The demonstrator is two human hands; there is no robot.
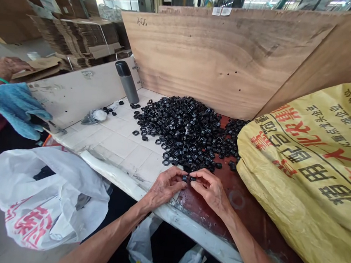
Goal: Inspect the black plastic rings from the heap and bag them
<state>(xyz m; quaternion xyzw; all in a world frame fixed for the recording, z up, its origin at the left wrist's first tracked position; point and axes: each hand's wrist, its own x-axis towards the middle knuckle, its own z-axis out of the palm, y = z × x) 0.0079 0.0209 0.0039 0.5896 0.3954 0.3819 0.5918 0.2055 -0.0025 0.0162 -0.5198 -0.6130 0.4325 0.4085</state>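
Close to the front edge of the table, my left hand (167, 185) pinches a small black ring (184, 178) between thumb and fingertips. Right beside it, my right hand (210, 187) grips another black ring (193, 179) the same way. The two rings are held close together, with a narrow gap between them. Just beyond my fingers spreads a large heap of similar black rings (184, 126), some lying loose around its edges. The far sides of both held rings are too small to make out.
A grey bottle (130, 86) stands behind left, near a small clear bag (95, 116). A yellow sack (298, 176) bulges over the right side. Wooden boards (219, 61) wall the back. A white bag (44, 201) hangs at left, near another person's hand (11, 66) and a blue cloth (18, 106).
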